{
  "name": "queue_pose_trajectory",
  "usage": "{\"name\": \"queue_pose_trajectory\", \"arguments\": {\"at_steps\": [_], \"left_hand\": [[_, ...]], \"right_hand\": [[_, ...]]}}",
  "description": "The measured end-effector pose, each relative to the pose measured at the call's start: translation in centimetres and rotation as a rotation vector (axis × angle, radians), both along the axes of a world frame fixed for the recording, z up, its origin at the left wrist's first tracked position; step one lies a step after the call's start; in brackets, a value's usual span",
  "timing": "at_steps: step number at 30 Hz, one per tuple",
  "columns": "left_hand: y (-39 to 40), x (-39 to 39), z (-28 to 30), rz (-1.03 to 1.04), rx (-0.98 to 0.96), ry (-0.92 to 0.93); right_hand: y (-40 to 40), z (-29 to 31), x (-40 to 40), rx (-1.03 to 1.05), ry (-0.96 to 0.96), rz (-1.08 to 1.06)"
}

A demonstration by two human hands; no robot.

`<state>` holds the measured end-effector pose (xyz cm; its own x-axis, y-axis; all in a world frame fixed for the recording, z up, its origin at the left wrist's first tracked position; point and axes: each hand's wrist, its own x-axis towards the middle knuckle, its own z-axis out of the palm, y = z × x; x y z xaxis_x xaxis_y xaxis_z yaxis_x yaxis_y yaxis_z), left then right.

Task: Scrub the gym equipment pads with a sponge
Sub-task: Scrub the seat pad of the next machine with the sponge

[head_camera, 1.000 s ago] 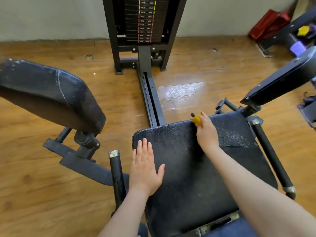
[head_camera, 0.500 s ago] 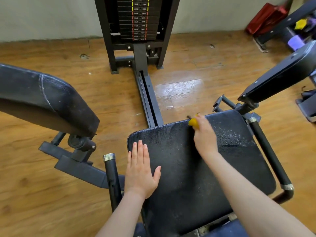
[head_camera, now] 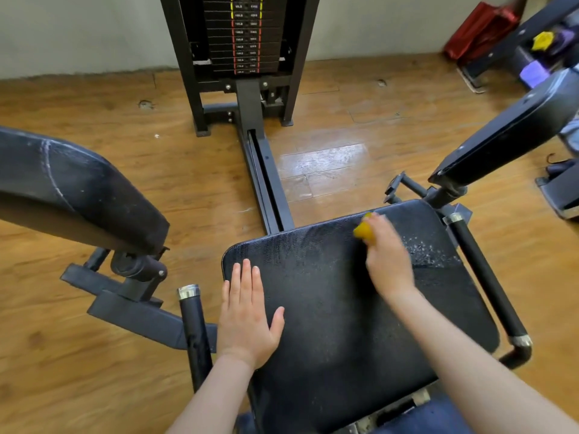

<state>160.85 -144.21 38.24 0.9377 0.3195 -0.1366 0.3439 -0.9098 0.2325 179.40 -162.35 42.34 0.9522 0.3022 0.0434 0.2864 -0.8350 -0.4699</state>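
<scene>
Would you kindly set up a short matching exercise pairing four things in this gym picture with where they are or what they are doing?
Things:
1. left hand
2. sponge
3. soap foam
4. weight stack

States:
A. speckled over the seat pad's right part
B. upright against the far wall
C. lying flat near the pad's left edge
D. yellow, gripped by the right hand

Pairs: 1-C, 2-D, 3-A, 4-B

head-worn view, forward and down
</scene>
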Motion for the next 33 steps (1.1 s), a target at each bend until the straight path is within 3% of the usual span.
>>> {"name": "queue_pose_trajectory", "arguments": {"at_steps": [3, 6, 13, 16, 18, 22, 24, 29, 33], "left_hand": [[0.0, 0.0, 0.0, -0.006, 0.000, 0.005], [0.0, 0.0, 0.0, -0.005, 0.005, 0.001], [0.1, 0.0, 0.4, -0.005, -0.018, 0.029], [0.1, 0.0, 0.3, -0.007, -0.013, 0.026], [0.1, 0.0, 0.2, -0.009, -0.010, 0.014], [0.0, 0.0, 0.2, -0.014, -0.013, 0.002], [0.1, 0.0, 0.1, -0.015, -0.010, -0.004], [0.1, 0.0, 0.1, -0.020, -0.014, 0.002], [0.1, 0.0, 0.2, -0.022, -0.008, 0.016]], "right_hand": [[-3.4, 0.5, 5.2, -0.038, 0.099, -0.321], [-4.2, 0.2, 6.5, -0.096, 0.114, -0.356], [1.0, -1.4, -3.4, -0.113, 0.043, 0.227], [0.0, -0.6, -3.6, -0.144, 0.012, 0.445], [-1.7, -0.2, -0.5, -0.104, -0.011, 0.300], [-6.3, 1.2, 7.0, -0.058, 0.096, -0.224], [-7.5, 1.6, 8.8, -0.054, 0.154, -0.359], [-5.6, 0.6, 7.8, -0.200, 0.117, -0.296], [-3.9, -0.6, 2.4, -0.197, 0.080, 0.026]]}}
